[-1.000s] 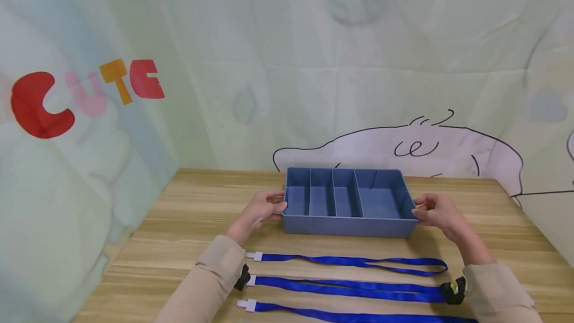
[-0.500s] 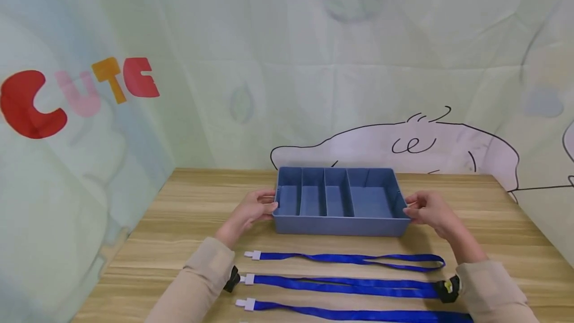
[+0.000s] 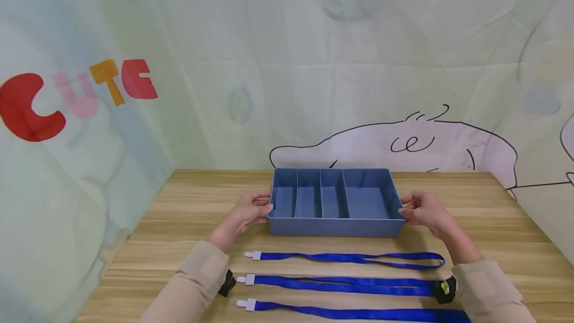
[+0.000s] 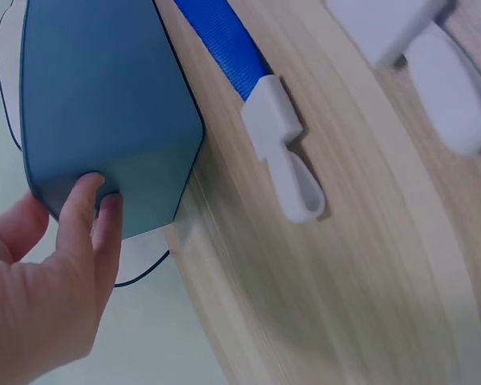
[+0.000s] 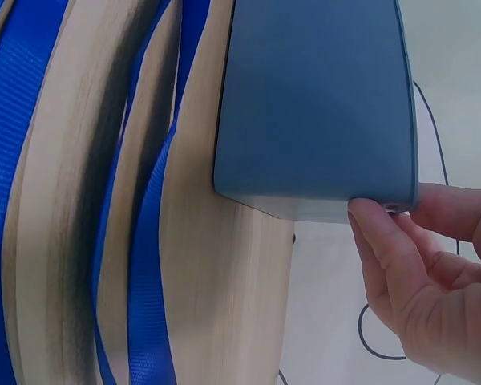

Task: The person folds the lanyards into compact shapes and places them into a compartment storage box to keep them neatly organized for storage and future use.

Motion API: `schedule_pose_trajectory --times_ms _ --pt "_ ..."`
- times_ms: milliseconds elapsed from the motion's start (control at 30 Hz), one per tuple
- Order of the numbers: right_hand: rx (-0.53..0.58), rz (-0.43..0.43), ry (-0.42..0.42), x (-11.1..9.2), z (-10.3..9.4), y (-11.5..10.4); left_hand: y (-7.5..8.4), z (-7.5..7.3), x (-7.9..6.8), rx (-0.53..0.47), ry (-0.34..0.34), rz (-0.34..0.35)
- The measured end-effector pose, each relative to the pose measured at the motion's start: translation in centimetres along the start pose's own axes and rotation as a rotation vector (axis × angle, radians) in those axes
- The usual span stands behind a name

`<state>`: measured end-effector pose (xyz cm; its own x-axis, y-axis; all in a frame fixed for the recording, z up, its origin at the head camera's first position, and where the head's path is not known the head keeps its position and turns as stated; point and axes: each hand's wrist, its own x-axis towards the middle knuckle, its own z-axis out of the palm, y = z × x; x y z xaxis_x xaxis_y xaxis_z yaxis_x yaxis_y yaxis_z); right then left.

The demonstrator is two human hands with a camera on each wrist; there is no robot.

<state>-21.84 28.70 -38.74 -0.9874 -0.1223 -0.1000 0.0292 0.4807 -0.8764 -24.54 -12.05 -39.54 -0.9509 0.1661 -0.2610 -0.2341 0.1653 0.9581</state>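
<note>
A blue-grey organizer box (image 3: pixel 336 227) with several compartments is near the back of the table, with nothing in it. My left hand (image 3: pixel 246 212) grips its left end, thumb at the rim and fingers against the outer wall. At the opposite end my right hand (image 3: pixel 426 211) pinches the rim in the same way. Both wrist views show the fingertips touching the box's end walls (image 4: pixel 144 188). Whether its base touches the table cannot be told. Blue lanyards with white plastic clips (image 3: pixel 253 255) lie in front of the box.
Three lanyards are clearly visible, laid crosswise in rows, the nearest one (image 3: pixel 358 314) close to the lower frame edge. The wood-grain table (image 3: pixel 161 223) meets a printed cloth backdrop (image 3: pixel 224 113) behind and at the sides. Black wrist devices (image 3: pixel 444 290) hang over the lanyards.
Both hands and the box have shifted slightly left relative to the lanyards and table. The grip on both ends stays the same. The lanyards have not moved.
</note>
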Motion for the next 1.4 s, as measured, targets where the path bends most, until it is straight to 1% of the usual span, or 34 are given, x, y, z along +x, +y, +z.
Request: schedule_pose_trajectory --times_ms 167,267,300,400,467,533,567,667,700,767,833,900,967,1067,1133,1200,1267,1333,1400 --pt "0.013 0.034 -0.008 0.2 -0.1 0.1 -0.4 -0.2 0.1 -0.042 0.013 -0.002" --pt "0.014 0.061 -0.042 0.3 -0.5 0.1 -0.7 -0.9 0.0 -0.045 0.017 -0.011" --pt "0.013 0.069 -0.062 0.3 -0.7 0.1 -0.8 -1.2 -0.2 -0.03 0.016 -0.014" --pt "0.011 0.058 -0.131 0.0 -1.5 0.5 -1.1 -2.0 -0.9 0.108 0.0 -0.017" --pt "0.004 0.032 -0.183 -0.4 -2.0 0.9 -1.4 -2.6 -1.6 0.221 -0.021 0.003" --pt "-0.008 -0.016 -0.236 -0.7 -2.5 1.4 -1.9 -3.2 -2.2 0.353 -0.034 0.054" --pt "-0.019 -0.034 -0.257 -0.9 -2.7 1.6 -2.2 -3.5 -2.6 0.401 -0.051 0.086" --pt "-0.072 -0.068 -0.294 -1.5 -3.2 2.5 -3.1 -4.0 -3.3 0.526 -0.144 0.22" --pt "-0.092 -0.08 -0.303 -1.7 -3.4 2.8 -3.4 -4.2 -3.4 0.553 -0.19 0.268" --pt "-0.129 -0.088 -0.321 -2.0 -3.6 3.4 -3.9 -4.3 -3.6 0.592 -0.287 0.339" --pt "-0.161 -0.119 -0.351 -2.4 -3.8 4.0 -4.3 -4.3 -3.7 0.625 -0.358 0.382" --pt "-0.191 -0.155 -0.389 -2.6 -4.1 4.5 -4.5 -4.1 -3.7 0.644 -0.404 0.403" --pt "-0.224 -0.218 -0.421 -2.9 -4.4 5.0 -4.6 -4.0 -3.7 0.663 -0.422 0.415" --pt "-0.257 -0.251 -0.458 -3.2 -4.5 5.6 -4.8 -3.8 -3.6 0.698 -0.412 0.447" --pt "-0.251 -0.251 -0.476 -3.3 -4.5 5.9 -5.0 -3.6 -3.6 0.723 -0.4 0.476" --pt "-0.222 -0.221 -0.495 -3.5 -4.4 6.1 -5.2 -3.5 -3.5 0.738 -0.392 0.505" --pt "-0.199 -0.23 -0.508 -3.6 -4.3 6.3 -5.3 -3.4 -3.4 0.748 -0.385 0.516" --pt "-0.164 -0.211 -0.524 -3.6 -4.1 6.4 -5.5 -3.2 -3.3 0.754 -0.379 0.519" --pt "-0.156 -0.215 -0.535 -3.6 -3.9 6.5 -5.5 -3.0 -3.2 0.762 -0.374 0.52"
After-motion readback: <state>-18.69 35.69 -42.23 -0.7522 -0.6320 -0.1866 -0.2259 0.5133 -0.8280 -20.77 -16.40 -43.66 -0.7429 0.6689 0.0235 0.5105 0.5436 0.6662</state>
